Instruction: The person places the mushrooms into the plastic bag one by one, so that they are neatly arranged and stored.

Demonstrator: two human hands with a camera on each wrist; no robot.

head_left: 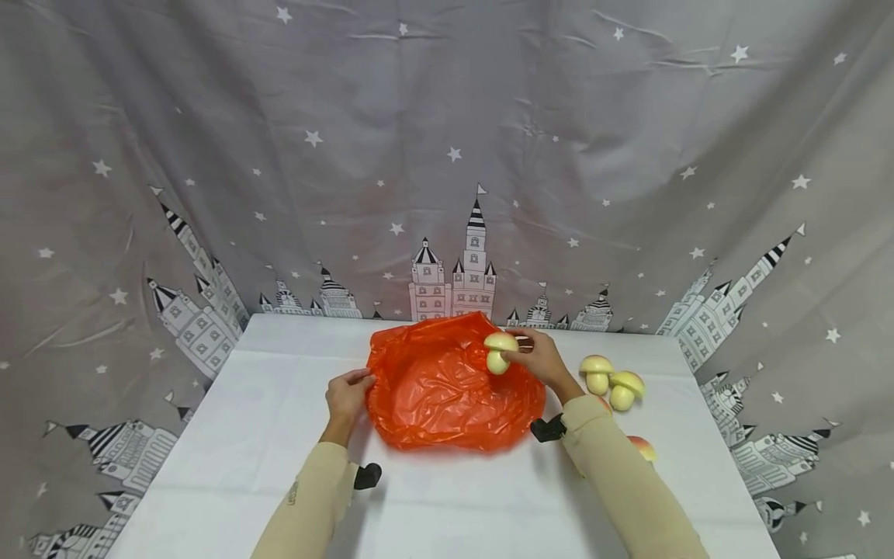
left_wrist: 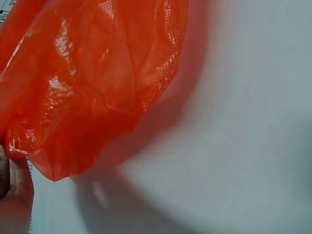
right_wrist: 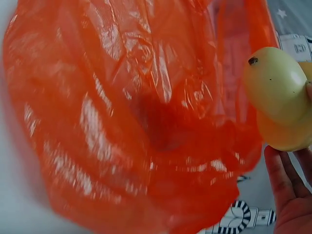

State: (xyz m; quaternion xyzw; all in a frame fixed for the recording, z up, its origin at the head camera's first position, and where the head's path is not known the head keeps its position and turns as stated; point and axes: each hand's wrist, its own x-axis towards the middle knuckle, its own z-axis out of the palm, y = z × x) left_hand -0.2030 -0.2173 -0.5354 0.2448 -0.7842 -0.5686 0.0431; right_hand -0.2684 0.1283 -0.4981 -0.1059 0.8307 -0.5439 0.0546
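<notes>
- While left hand (head_left: 346, 394) pinches edge of red bag (head_left: 440, 396), right hand (head_left: 543, 360) pinches yellow mushroom (head_left: 500, 342)
- bag between both hands
- other mushrooms (head_left: 629, 381) on surface (head_left: 454, 505), right of right hand

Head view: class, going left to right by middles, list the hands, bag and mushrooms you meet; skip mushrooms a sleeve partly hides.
Left hand, bag, held mushroom, right hand, left loose mushroom, right loose mushroom.

Lower right in the head view, the right sleeve (head_left: 615, 473) partly hides a reddish mushroom (head_left: 642, 448); the left sleeve's (head_left: 310, 501) mark is illegibly small. Wrist-view edges crop the left hand (left_wrist: 15, 200) at lower left, the right hand (right_wrist: 291, 197) at lower right, and the red plastic bag (left_wrist: 97, 73) at top.
</notes>
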